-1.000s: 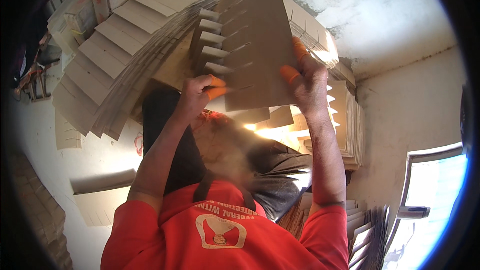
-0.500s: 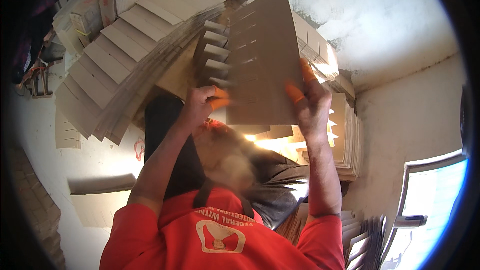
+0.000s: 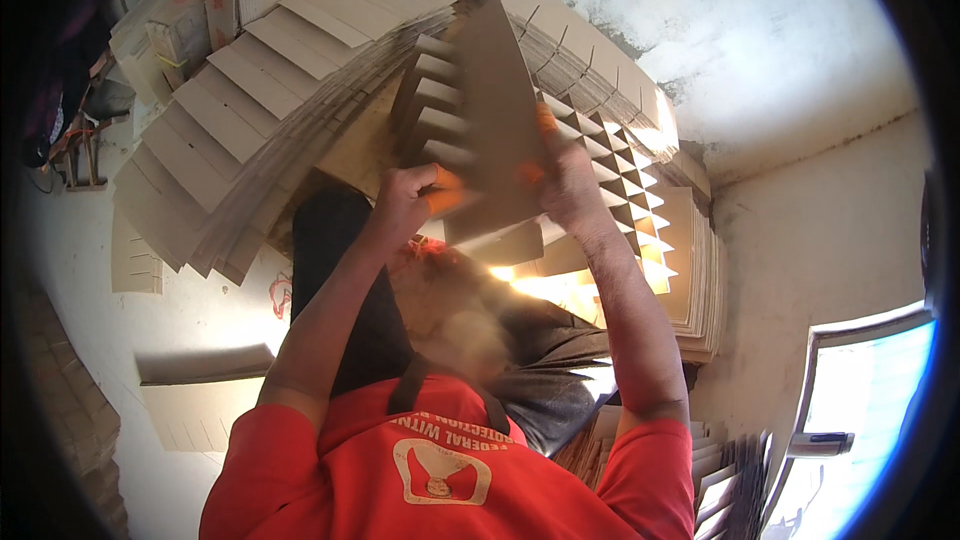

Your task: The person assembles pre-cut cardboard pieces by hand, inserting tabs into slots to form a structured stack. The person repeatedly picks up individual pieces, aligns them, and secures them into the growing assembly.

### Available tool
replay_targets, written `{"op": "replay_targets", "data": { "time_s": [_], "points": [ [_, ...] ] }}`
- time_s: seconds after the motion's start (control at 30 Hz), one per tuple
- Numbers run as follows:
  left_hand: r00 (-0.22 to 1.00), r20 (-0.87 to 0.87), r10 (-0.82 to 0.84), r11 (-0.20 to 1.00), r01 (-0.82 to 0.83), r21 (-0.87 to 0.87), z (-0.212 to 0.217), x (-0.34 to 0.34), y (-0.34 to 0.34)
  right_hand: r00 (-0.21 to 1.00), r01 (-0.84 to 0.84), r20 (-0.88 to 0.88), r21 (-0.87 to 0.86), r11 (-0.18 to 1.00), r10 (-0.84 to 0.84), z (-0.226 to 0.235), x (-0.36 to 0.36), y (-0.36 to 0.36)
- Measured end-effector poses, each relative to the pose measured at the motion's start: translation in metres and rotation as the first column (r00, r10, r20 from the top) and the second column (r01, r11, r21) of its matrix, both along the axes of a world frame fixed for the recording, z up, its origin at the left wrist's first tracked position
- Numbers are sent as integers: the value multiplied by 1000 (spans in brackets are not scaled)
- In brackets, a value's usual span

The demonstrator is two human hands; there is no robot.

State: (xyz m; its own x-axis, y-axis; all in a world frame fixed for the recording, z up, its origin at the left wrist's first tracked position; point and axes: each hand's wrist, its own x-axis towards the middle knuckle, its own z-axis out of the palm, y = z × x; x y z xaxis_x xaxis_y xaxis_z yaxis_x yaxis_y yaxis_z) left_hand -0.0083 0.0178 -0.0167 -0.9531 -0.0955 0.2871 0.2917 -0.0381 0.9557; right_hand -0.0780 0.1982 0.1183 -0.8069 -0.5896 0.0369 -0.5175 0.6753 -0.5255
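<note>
Both hands hold up one slotted card sheet (image 3: 490,130). The left hand (image 3: 405,202) is closed on its lower edge. The right hand (image 3: 572,185) grips the other side, so the sheet stays steady. More card stacks (image 3: 250,100) fan out just past the hands.

Cardboard stacks (image 3: 250,130) on floor (image 3: 70,270)
</note>
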Motion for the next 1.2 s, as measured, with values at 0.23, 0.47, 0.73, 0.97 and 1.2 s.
{"op": "replay_targets", "data": {
  "time_s": [0.23,0.47,0.73,0.97,1.2],
  "points": [
    [999,-43,20,1000,-21,-13,-3,-4,-6,996,27,81,-31,999,-24,6,20,-9],
    [1000,-1,7,1000,-7,-5,-1,-6,3,996,-81,-36,-84,993,78,-36,9,0],
    [999,-44,22,999,-23,-25,-8,-11,-6,973,-164,-190,-175,971,131,-38,17,-7],
    [999,-35,12,995,-15,-98,-9,-14,-1,978,-192,133,279,941,160,-80,-9,-7],
    [993,-69,100,983,-109,-148,-4,-13,-1,979,-203,60,380,902,195,-45,12,-18]
  ]
}}
